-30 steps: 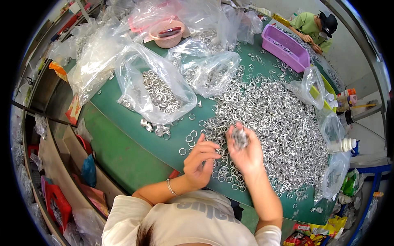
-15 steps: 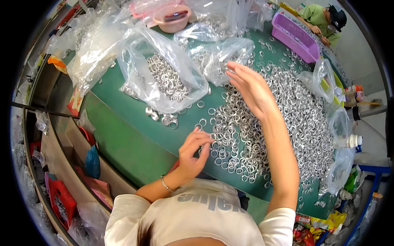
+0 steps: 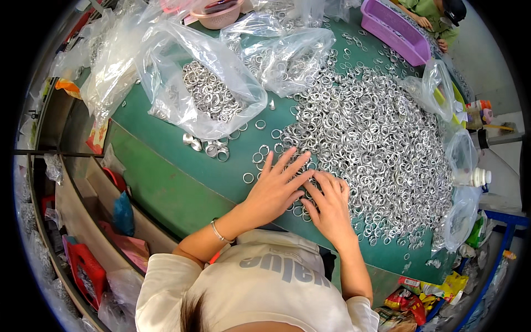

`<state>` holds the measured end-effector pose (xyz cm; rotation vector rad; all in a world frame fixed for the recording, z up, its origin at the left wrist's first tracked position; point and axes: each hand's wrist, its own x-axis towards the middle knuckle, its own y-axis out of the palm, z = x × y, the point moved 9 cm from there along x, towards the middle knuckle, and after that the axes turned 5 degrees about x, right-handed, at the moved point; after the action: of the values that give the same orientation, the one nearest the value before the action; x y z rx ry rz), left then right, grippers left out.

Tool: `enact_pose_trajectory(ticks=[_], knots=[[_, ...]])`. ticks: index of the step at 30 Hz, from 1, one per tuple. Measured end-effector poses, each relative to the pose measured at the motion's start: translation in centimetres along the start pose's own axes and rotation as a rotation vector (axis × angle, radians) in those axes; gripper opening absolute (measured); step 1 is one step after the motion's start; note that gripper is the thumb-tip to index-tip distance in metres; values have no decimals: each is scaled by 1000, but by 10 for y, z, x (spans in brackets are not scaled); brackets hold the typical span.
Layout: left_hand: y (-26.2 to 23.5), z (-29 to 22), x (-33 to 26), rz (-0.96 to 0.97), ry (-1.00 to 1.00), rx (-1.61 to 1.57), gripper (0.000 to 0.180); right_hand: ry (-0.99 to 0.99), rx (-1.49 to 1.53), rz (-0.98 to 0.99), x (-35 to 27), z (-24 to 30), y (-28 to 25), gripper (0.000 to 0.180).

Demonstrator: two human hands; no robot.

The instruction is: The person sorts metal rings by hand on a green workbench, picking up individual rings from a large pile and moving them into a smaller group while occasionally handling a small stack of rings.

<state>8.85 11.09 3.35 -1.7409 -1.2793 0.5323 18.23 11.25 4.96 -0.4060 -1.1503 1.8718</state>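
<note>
A wide pile of silver metal rings (image 3: 381,144) covers the right half of the green table (image 3: 177,160). My left hand (image 3: 276,185) lies palm down at the pile's near left edge, its fingers spread over loose rings. Beside it, my right hand (image 3: 330,207) rests on the near edge of the pile, fingers stretched out and tips close to the left fingertips. Neither hand visibly grips a ring; whatever lies beneath the palms is hidden. A few separate rings (image 3: 248,177) lie just left of my left hand. Several wider silver rings (image 3: 215,149) sit farther left.
A clear plastic bag (image 3: 249,113) holding rings stands open beyond my left hand. More bags (image 3: 310,50), a pink bowl (image 3: 221,16) and a purple basket (image 3: 395,33) are at the far side. A person in green (image 3: 437,25) works at the far right. Shelving (image 3: 83,216) borders the left.
My right hand has come down from above the far part of the pile to its near edge, beside the left. My left hand has shifted forward and right, its fingers now spread over rings.
</note>
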Motion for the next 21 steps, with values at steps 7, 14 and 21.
enact_pose_trajectory(ticks=[7, 14, 21], knots=[[-3, 10, -10, -5, 27, 6, 31, 116, -180, -102, -31, -30, -13, 22], [-14, 23, -10, -176, -68, -121, 26, 111, -8, -357, -13, -25, -38, 21], [-6, 18, -4, -164, -118, -46, 36, 134, -260, -245, 48, -8, 7, 17]])
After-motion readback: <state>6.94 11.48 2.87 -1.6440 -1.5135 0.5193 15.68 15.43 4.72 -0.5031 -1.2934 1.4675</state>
